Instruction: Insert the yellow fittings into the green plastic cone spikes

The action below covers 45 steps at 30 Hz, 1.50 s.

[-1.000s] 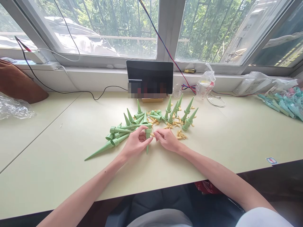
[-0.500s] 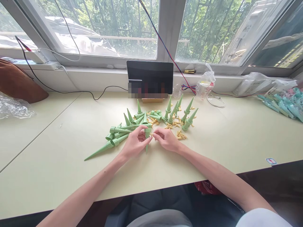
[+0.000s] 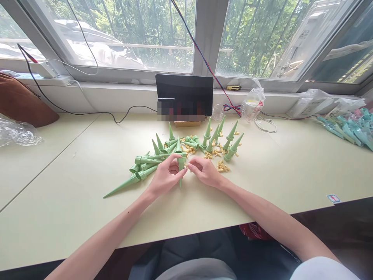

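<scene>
My left hand (image 3: 167,175) is closed round a green plastic spike (image 3: 181,165), its collar up and its point toward the table. Against the spike's right side, my right hand (image 3: 204,172) pinches a small yellow valve piece (image 3: 185,166), mostly hidden by the fingertips. Left of and behind my left hand lies a pile of green spikes (image 3: 145,160), some with points up. Several upright spikes (image 3: 230,138) with yellow pieces on their sides stand behind my right hand. Loose yellow pieces (image 3: 223,167) lie in small heaps beside them.
A dark-screened tablet (image 3: 185,93) leans at the back on a cardboard support (image 3: 187,124). Plastic bags (image 3: 253,103) and coiled cables stand near the window. Teal items (image 3: 354,128) lie at the right, a brown bag (image 3: 26,101) at the left. A small sticker (image 3: 333,198) marks the front edge.
Both hands stay in nearly the same place, still on the spike and the small yellow piece. The pile and the upright spikes have not moved.
</scene>
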Each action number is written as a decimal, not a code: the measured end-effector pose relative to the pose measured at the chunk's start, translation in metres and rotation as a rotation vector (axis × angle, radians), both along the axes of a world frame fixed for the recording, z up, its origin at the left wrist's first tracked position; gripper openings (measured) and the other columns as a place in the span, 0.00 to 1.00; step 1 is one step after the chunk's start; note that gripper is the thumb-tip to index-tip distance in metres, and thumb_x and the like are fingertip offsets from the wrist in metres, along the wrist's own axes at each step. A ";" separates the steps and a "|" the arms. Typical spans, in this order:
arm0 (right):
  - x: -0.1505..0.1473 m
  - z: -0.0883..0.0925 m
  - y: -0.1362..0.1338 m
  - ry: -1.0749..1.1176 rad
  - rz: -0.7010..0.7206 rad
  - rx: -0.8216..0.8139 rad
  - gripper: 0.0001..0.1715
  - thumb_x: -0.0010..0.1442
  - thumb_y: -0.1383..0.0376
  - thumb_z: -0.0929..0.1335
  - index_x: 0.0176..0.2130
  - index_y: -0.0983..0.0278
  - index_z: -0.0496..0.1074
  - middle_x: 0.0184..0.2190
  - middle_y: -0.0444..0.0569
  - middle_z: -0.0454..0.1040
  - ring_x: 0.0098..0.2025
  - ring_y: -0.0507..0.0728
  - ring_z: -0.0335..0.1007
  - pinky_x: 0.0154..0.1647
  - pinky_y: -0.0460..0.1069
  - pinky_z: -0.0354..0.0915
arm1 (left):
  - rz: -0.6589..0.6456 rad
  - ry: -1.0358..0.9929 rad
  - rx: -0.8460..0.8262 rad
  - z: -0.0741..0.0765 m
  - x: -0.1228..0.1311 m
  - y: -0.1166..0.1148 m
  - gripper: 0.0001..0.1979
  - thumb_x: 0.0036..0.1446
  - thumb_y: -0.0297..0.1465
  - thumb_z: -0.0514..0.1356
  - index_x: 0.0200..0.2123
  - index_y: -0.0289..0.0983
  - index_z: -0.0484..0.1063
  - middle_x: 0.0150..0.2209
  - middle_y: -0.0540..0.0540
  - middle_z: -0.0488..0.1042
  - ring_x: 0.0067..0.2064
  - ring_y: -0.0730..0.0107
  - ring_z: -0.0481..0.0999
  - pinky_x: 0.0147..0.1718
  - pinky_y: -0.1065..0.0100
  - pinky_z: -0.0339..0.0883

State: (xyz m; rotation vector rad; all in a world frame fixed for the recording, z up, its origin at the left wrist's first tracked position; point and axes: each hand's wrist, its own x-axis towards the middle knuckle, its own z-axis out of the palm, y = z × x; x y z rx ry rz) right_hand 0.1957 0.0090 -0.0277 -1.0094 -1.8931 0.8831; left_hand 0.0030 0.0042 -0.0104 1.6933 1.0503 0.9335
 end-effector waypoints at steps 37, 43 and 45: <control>0.002 -0.011 0.004 -0.086 0.038 0.081 0.29 0.70 0.53 0.58 0.22 0.64 0.63 0.18 0.41 0.61 0.22 0.48 0.57 0.27 0.45 0.55 | -0.029 -0.016 0.000 0.001 0.002 -0.003 0.19 0.55 0.38 0.66 0.46 0.40 0.66 0.31 0.50 0.74 0.29 0.70 0.76 0.28 0.69 0.72; 0.002 -0.009 0.003 -0.114 0.044 0.071 0.35 0.72 0.50 0.54 0.19 0.64 0.59 0.15 0.41 0.60 0.19 0.48 0.57 0.27 0.45 0.55 | -0.044 -0.032 -0.017 0.002 0.003 -0.005 0.19 0.55 0.38 0.66 0.46 0.40 0.66 0.30 0.51 0.73 0.29 0.70 0.76 0.28 0.69 0.72; 0.002 -0.009 0.003 -0.110 0.035 0.069 0.35 0.71 0.49 0.54 0.19 0.64 0.59 0.15 0.41 0.60 0.20 0.48 0.56 0.27 0.45 0.55 | -0.044 -0.022 -0.031 0.002 0.003 -0.004 0.19 0.56 0.38 0.66 0.46 0.41 0.65 0.29 0.52 0.71 0.28 0.71 0.75 0.28 0.69 0.72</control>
